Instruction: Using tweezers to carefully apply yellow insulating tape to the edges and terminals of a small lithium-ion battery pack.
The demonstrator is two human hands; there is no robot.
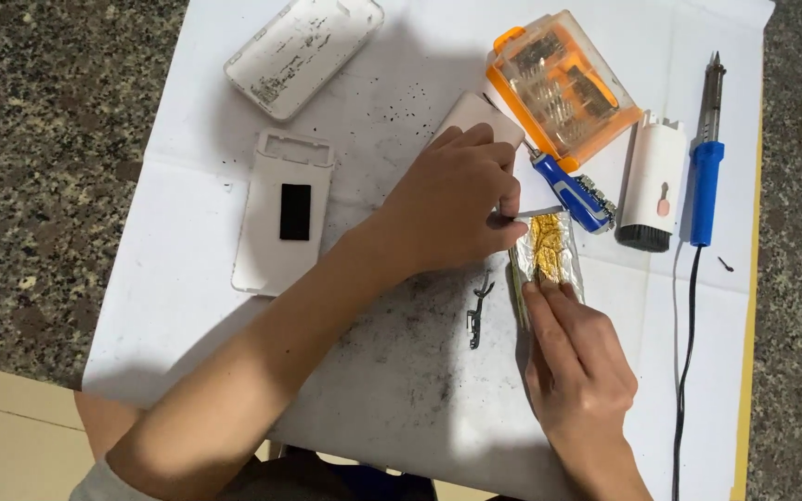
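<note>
Near the tabletop's middle, my left hand (452,199) had its fingers pinched on a thin strip at the top of the foil pouch (548,250), while my right hand (579,366) pressed fingers together on its lower end. It looked light, crinkly, tear-prone; best gripped by edges.

My left hand (452,199) above the foil pouch (549,250), my right hand (582,371) at its near end; screwdriver (573,190), brush (652,186), soldering iron (705,158) to the right; two case shells (280,213) left.
</note>
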